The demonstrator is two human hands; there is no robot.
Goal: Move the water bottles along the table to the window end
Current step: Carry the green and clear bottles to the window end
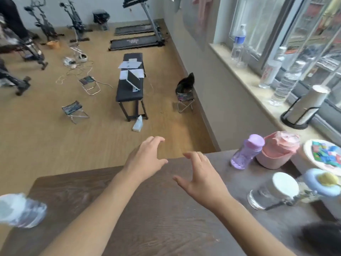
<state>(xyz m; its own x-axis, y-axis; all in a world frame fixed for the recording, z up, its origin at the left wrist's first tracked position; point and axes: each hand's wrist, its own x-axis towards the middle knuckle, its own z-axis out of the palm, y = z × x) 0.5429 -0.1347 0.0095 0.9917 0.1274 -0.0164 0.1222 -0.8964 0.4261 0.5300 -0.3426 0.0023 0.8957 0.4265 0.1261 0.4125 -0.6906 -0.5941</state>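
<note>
My left hand (145,157) and my right hand (201,180) hover side by side over the middle of the dark wooden table (151,215), fingers spread, holding nothing. A blurred clear plastic water bottle (20,211) lies at the table's left edge, far from both hands. At the window end on the right stand a purple bottle (246,152), a clear glass jar with a white lid (273,191) and a blue-topped bottle (323,182).
A pink cup (276,152) and a plate of coloured pieces (324,154) stand at the right end. On the window sill (245,74) are several clear bottles and a stack of paper cups (304,106). Beyond the table's far edge: floor, a black bench (131,85), folding stools.
</note>
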